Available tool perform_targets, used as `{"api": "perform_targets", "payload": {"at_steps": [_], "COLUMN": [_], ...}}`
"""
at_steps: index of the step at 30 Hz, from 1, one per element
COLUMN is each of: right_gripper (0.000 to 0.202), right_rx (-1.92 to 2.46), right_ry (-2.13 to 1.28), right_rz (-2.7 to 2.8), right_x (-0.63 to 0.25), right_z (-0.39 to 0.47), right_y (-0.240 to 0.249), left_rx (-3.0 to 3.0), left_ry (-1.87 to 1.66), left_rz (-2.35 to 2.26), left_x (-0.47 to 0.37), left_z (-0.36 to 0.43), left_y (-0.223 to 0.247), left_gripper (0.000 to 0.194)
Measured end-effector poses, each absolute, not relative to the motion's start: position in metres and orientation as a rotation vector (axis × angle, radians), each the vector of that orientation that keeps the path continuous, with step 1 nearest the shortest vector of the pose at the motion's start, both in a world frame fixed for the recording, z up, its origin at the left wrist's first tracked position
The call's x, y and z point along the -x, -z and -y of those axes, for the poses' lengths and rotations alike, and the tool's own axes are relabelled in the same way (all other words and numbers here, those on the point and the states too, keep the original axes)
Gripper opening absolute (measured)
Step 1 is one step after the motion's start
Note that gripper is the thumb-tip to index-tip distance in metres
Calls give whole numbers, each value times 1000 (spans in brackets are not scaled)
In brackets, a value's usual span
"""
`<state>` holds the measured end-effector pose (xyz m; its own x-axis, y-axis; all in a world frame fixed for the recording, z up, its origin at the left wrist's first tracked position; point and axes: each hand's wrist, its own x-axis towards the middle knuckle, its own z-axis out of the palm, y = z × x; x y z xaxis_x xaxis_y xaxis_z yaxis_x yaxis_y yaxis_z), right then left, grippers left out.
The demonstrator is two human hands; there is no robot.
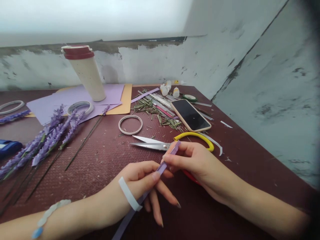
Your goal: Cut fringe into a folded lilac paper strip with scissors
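A narrow purple paper strip (163, 166) runs between both hands, its lower end trailing down toward the front. My left hand (140, 183) pinches it between thumb and forefinger, with the other fingers hanging loose. Close to the strip's upper end, my right hand (190, 160) grips it with thumb and fingertips. A white strip (128, 194) is stuck on the back of my left hand. Just behind the hands lie scissors (150, 144), blades apart, pointing left; one yellow handle loop shows, and my right hand partly covers the red one.
Lavender flower stems (50, 140) lie at left near a blue object (8, 147). A tumbler (86, 75) stands on purple paper (42, 105). Tape rolls (130, 125), stem clippings (150, 108), small bottles (168, 87) and a phone (191, 115) lie behind the scissors. A wall borders the right.
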<state>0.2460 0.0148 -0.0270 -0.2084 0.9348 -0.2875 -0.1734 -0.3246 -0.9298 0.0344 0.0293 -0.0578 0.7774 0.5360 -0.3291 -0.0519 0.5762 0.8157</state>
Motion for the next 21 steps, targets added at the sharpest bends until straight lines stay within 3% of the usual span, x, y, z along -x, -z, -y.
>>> {"api": "perform_targets", "payload": {"at_steps": [4,11,21], "right_gripper": [44,54,59], "right_rx": [1167,1132,1172], "right_ry": [-1678,-1706,-1595], "right_rz": [997,982,1052], "right_x": [-246,-251,-245], "right_z": [-17,-22,-23], "right_y": [28,30,35], "left_rx": [-791,-658,-618], "left_ry": [-361,-458,-394], "left_rz": [-541,-421,-465], "left_x": [-37,-36,-40], "left_z": [-31,-36,-32], "left_y": [58,79,62], "left_gripper": [58,43,48]}}
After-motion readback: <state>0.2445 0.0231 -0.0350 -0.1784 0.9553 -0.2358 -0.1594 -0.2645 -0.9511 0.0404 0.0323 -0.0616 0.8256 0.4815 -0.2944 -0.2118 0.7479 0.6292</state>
